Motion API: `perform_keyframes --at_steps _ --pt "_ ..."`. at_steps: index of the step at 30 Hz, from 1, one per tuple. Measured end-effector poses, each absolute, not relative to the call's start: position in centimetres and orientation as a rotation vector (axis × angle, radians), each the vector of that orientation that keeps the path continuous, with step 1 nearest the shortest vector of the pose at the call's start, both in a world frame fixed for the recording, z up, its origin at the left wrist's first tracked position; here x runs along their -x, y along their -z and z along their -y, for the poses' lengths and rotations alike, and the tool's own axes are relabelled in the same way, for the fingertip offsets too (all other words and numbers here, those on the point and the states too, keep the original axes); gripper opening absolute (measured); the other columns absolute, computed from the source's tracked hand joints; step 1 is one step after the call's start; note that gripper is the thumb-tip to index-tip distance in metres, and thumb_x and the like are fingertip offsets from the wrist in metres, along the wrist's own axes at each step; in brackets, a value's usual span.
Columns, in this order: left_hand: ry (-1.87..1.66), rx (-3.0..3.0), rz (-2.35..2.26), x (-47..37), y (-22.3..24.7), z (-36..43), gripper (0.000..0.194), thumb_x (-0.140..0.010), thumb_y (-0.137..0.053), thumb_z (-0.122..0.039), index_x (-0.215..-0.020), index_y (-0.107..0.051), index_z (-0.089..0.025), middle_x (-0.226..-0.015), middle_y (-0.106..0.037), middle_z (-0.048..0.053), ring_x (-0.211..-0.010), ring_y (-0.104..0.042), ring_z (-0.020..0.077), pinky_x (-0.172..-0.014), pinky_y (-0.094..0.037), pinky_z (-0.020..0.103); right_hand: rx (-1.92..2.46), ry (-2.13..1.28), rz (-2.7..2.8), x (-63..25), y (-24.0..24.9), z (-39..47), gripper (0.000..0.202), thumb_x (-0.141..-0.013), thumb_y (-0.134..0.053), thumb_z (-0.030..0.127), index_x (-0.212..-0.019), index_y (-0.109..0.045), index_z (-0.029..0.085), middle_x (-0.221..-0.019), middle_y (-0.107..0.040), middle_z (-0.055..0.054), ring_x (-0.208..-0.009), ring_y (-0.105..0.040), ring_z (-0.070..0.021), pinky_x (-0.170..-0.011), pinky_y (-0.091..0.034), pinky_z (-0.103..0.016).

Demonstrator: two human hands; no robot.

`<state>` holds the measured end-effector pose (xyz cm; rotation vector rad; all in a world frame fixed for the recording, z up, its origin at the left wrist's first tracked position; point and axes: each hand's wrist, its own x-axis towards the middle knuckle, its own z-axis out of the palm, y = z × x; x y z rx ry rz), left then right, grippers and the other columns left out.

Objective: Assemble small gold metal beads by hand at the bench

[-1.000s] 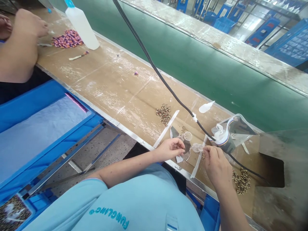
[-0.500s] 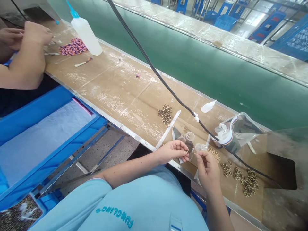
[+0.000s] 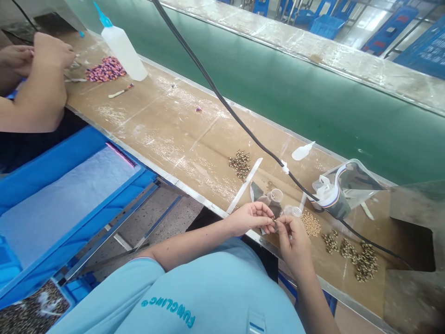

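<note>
My left hand (image 3: 252, 217) and my right hand (image 3: 293, 240) meet fingertip to fingertip over the near edge of the brown worktop (image 3: 181, 125), pinching a tiny brass part (image 3: 274, 224) between them. Which hand bears its weight I cannot tell. Just beyond the fingers stand two small clear cups (image 3: 276, 195). Loose heaps of small brass parts lie to the left (image 3: 239, 163) and to the right (image 3: 363, 262), with a pale heap of tiny pieces (image 3: 310, 224) beside my right hand.
A black cable (image 3: 222, 99) crosses the bench to a taped bundle (image 3: 330, 199) by a clear bag (image 3: 354, 183). A green conveyor belt (image 3: 295, 93) runs behind. Far left, another person's hands (image 3: 41, 53) work near a squeeze bottle (image 3: 123, 44) and coloured pieces (image 3: 106, 68). Blue crates (image 3: 52, 185) stand below.
My right hand has drawn left from the heaps on the right until its fingertips touch the left hand's. The left hand has stayed put. The view has shifted slightly.
</note>
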<state>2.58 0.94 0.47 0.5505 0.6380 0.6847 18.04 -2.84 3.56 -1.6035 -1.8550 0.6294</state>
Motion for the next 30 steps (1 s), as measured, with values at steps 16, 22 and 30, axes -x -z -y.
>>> perform_keyframes --at_steps 16,22,30 --pt "-0.670 -0.572 -0.665 -2.6 -0.4 -1.0 0.045 -0.056 -0.081 -0.039 -0.077 -0.052 -0.012 -0.060 -0.068 0.003 -0.050 -0.062 0.0106 -0.055 -0.050 0.024 1.619 -0.486 1.977 -17.8 -3.5 3.3 0.023 -0.093 -0.039 0.035 -0.079 -0.053 0.024 -0.074 -0.059 -0.001 -0.069 -0.055 -0.0151 -0.061 -0.040 -0.027" --pt "-0.672 -0.573 -0.657 -2.5 -0.4 -0.9 0.045 -0.055 -0.082 -0.040 -0.076 -0.053 -0.012 -0.058 -0.067 0.003 -0.050 -0.062 0.0111 -0.054 -0.050 0.023 1.582 -0.517 1.942 -17.8 -3.2 3.3 0.021 -0.092 -0.041 0.031 -0.078 -0.053 0.023 -0.072 -0.059 0.000 -0.067 -0.054 -0.0139 -0.060 -0.039 -0.026" --pt "-0.677 -0.587 -0.657 -2.6 -0.5 -0.9 0.047 -0.055 -0.082 -0.041 -0.076 -0.053 -0.011 -0.058 -0.067 0.003 -0.050 -0.062 0.0110 -0.054 -0.050 0.024 1.582 -0.422 1.900 -17.7 -2.4 3.8 0.022 -0.092 -0.041 0.032 -0.078 -0.054 0.023 -0.074 -0.060 0.000 -0.069 -0.055 -0.0140 -0.061 -0.040 -0.026"
